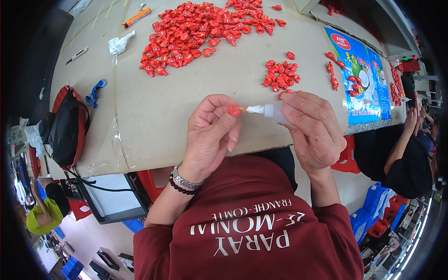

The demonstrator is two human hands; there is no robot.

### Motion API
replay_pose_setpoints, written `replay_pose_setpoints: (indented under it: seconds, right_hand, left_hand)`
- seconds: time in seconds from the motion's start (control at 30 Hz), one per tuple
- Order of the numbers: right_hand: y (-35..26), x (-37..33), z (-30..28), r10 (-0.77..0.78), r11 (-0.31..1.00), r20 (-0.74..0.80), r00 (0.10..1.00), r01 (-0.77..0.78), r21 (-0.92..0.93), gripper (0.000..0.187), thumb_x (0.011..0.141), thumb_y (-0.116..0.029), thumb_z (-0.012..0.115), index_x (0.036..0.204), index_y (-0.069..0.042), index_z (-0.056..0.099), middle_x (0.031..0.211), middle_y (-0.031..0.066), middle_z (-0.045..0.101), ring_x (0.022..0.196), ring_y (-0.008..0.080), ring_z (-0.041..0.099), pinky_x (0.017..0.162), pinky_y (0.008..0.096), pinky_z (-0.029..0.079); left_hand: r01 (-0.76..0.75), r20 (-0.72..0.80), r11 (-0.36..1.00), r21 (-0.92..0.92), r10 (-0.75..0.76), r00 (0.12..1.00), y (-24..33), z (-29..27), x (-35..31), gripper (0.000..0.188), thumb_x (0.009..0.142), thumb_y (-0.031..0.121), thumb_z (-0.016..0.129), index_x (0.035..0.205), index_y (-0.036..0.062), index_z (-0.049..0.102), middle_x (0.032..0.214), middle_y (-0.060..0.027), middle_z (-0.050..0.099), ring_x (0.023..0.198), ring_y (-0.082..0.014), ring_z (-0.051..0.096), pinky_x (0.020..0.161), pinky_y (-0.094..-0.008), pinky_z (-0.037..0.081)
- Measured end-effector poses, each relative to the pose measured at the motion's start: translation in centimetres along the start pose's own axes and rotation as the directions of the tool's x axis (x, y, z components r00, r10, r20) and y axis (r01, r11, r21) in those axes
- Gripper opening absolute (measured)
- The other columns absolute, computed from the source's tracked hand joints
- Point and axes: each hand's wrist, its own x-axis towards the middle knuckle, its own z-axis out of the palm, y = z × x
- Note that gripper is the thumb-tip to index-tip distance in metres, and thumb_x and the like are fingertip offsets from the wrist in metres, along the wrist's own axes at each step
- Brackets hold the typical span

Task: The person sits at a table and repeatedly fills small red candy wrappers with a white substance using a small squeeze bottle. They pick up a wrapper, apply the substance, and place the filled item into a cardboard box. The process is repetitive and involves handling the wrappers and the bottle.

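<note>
Between thumb and fingers, my left hand [205, 135] pinches a small red plastic piece [234, 110]. My right hand [317, 130] is closed around a whitish squeeze bottle [269, 111], tilted sideways. White wrapping covers the bottle's neck, and its thin orange tip reaches the red piece; whether they touch, I cannot tell. By my right fingertips another red piece [285, 93] shows in part, and its contact with the fingers is unclear. Just beyond lies a small cluster of red pieces [280, 77]. A large heap of the same red pieces [186, 35] spreads farther back on the table [154, 102].
At the left stand a black and red bag [70, 128], a blue crumpled item [95, 93], a pen [77, 55], a crumpled tissue [121, 43] and an orange tube [136, 17]. A blue printed sheet [368, 88] lies right, with red pieces on it. Other people sit on both sides.
</note>
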Motion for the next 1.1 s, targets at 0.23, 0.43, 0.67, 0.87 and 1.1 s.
replay_pose_setpoints:
  seconds: [0.23,0.43,0.67,0.87,1.1]
  right_hand:
    - [-0.02,0.05,0.02,0.002,1.000,0.006,1.000,-0.002,-0.016,0.029,0.063,0.012,0.071,0.090,0.002,0.067,0.093,0.0148,0.068,0.088,0.0295,0.066,0.075,0.0348,0.055]
    - [-0.06,0.13,-0.09,-0.003,1.000,-0.004,1.000,0.003,-0.015,0.029,0.063,0.012,0.071,0.090,0.002,0.067,0.093,0.0148,0.068,0.088,0.0295,0.066,0.074,0.0347,0.055]
    - [0.02,0.30,-0.05,-0.014,0.999,-0.001,1.000,0.014,-0.029,0.029,0.063,0.012,0.072,0.091,0.002,0.067,0.094,0.0147,0.068,0.088,0.0292,0.066,0.074,0.0344,0.055]
    - [0.14,0.21,0.03,-0.012,0.999,0.005,1.000,0.012,-0.034,0.029,0.064,0.012,0.071,0.090,0.002,0.067,0.093,0.0147,0.068,0.088,0.0292,0.066,0.074,0.0342,0.054]
    - [0.01,0.34,-0.11,-0.014,0.999,0.012,1.000,0.014,-0.030,0.029,0.064,0.012,0.071,0.090,0.002,0.067,0.092,0.0144,0.068,0.087,0.0294,0.066,0.074,0.0345,0.055]
  left_hand:
    - [-0.002,-0.030,1.000,0.005,0.003,1.000,0.11,0.07,-0.12,0.016,0.091,0.012,0.061,0.104,0.0057,0.053,0.069,-0.0020,0.055,0.052,-0.0066,0.047,0.041,-0.0186,0.034]
    - [-0.058,-0.071,0.997,0.058,0.062,0.996,0.26,0.35,-0.08,0.015,0.091,0.009,0.062,0.102,0.0049,0.053,0.085,-0.0034,0.061,0.053,-0.0064,0.048,0.041,-0.0186,0.035]
    - [-0.100,-0.039,0.992,0.079,0.103,0.994,0.11,-0.12,0.04,0.015,0.090,0.009,0.062,0.101,0.0046,0.053,0.092,-0.0045,0.062,0.054,-0.0063,0.049,0.041,-0.0186,0.035]
    - [-0.107,-0.063,0.993,0.038,0.110,0.992,0.35,0.07,0.02,0.018,0.089,0.003,0.062,0.104,0.0025,0.052,0.091,-0.0067,0.065,0.055,-0.0085,0.053,0.044,-0.0203,0.039]
    - [-0.176,-0.042,0.982,0.068,0.179,0.983,0.44,-0.11,0.25,0.018,0.088,0.002,0.063,0.103,0.0018,0.052,0.097,-0.0087,0.064,0.057,-0.0095,0.054,0.045,-0.0209,0.041]
